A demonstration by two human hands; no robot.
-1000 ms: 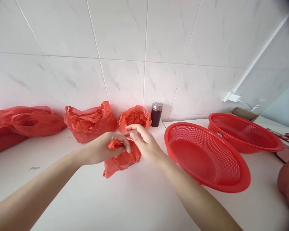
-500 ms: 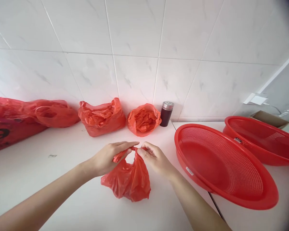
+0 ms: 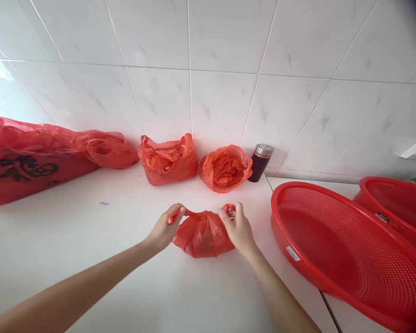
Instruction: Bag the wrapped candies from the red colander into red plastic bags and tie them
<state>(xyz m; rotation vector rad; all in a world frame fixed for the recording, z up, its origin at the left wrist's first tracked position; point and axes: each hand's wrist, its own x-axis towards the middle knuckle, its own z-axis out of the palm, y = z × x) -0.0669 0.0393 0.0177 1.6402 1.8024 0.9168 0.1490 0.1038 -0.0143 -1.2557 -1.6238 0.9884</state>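
Observation:
A red plastic bag [image 3: 204, 238] rests on the white table in front of me, its top gathered and its body bulging; what is inside cannot be made out. My left hand [image 3: 166, 226] pinches one handle of the bag between thumb and fingers, pulled out to the left. On the other side, my right hand [image 3: 240, 230] has its thumb and fingers closed around the opposite handle. The hands stand apart with the bunched neck of the bag between them.
Along the tiled wall stand an open red bag [image 3: 168, 162], a rounder red bag [image 3: 225, 169] and a dark flask [image 3: 261, 163] with a silver lid. A large red bag [image 3: 31, 171] lies at left. Two red baskets, one nearer [image 3: 319, 245], one behind [image 3: 395, 203], stand at right.
My hands have moved apart, drawing the bag's handles to either side. The bag now sits lower and wider, its neck gathered. The view has turned left.

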